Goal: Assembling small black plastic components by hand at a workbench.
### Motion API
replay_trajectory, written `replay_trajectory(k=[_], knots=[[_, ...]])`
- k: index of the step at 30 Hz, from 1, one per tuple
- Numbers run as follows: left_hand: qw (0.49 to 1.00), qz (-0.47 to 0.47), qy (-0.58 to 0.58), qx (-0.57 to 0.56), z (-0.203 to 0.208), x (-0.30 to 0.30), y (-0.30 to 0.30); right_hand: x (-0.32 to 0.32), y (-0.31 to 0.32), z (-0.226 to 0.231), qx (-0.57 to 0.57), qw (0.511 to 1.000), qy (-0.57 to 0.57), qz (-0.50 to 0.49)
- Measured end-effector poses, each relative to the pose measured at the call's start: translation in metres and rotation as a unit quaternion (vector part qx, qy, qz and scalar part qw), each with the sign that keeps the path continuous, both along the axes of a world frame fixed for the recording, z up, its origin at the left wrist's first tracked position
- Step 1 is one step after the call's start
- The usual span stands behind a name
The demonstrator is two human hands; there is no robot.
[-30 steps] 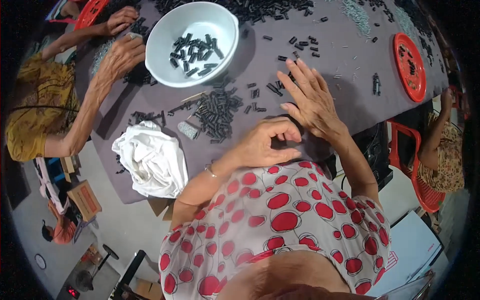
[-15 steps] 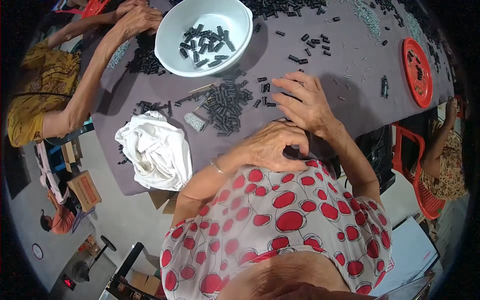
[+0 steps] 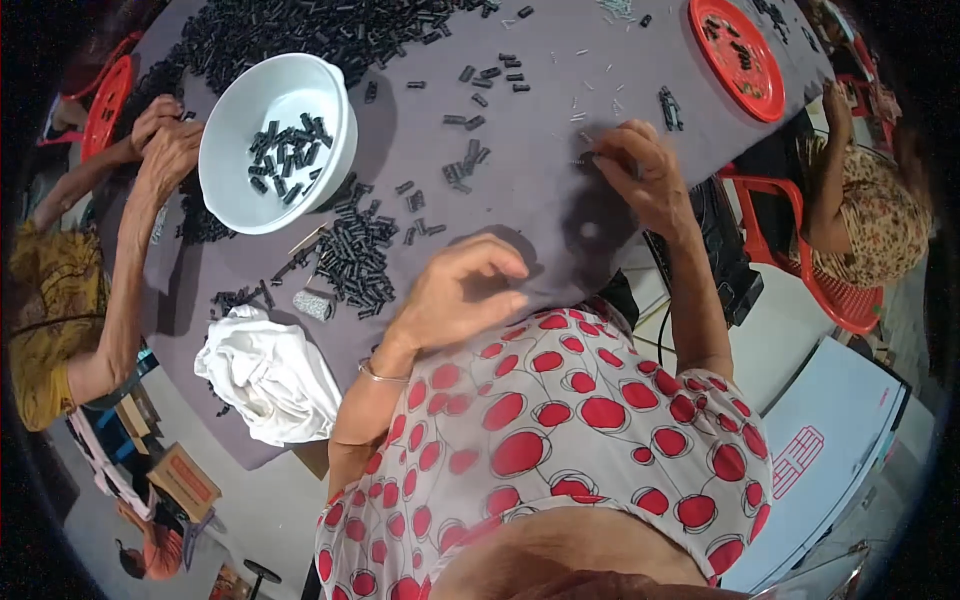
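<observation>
My left hand [image 3: 455, 295] is held above the near edge of the table, thumb and fingers curved apart with nothing between them. Farther right, my right hand [image 3: 645, 180] is bent into a pinch over the cloth. A small metal spring [image 3: 578, 161] shows at its thumb and fingertips. Beyond it lie several pale loose springs [image 3: 578, 117]. Between my hands and the bowl, a few short black plastic cylinders [image 3: 468, 165] lie together. A larger heap of black cylinders [image 3: 352, 255] sits left of my left hand.
A white bowl [image 3: 345, 150] holds black cylinders. Near it are a white cloth [image 3: 265, 375] and a grey, speckled small bundle [image 3: 313, 304]. A red tray [image 3: 768, 85] stands far right. Another person's hands [image 3: 165, 145] work at the left; someone sits by a red chair [image 3: 845, 300].
My hands have separated: the right has moved to the right toward the loose springs, while the left has opened. The whole view has shifted, carrying the bowl and cloth leftward.
</observation>
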State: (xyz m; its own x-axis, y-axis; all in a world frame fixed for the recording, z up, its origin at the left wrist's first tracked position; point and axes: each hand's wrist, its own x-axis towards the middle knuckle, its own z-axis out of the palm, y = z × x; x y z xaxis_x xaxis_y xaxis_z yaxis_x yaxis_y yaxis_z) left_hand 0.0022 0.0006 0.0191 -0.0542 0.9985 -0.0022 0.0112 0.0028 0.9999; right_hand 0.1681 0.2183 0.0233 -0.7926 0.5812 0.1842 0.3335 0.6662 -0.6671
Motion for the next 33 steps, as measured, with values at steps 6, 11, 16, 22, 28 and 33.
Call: replay_trajectory(k=[6,11,16,22,28,33], knots=[[0.998,0.034,-0.035,-0.047,-0.007,0.004,-0.002,-0.006,-0.008,-0.010,0.062,0.998,-0.010,0.011],[0.998,0.051,-0.032,-0.032,-0.006,0.006,0.003,-0.011,-0.014,-0.019,0.187,0.982,0.004,-0.001],[0.998,0.045,-0.044,-0.028,-0.006,0.006,0.000,-0.030,-0.032,-0.017,0.160,0.985,0.039,0.042],[0.992,0.054,-0.114,-0.005,-0.007,0.004,-0.002,-0.047,-0.032,-0.013,0.132,0.989,0.049,0.052],[0.969,0.081,-0.235,-0.018,-0.014,0.002,-0.001,-0.087,-0.017,-0.011,0.149,0.979,0.048,0.130],[0.967,0.092,-0.235,-0.032,-0.012,0.003,-0.001,-0.102,-0.007,-0.013,0.156,0.963,0.016,0.218]])
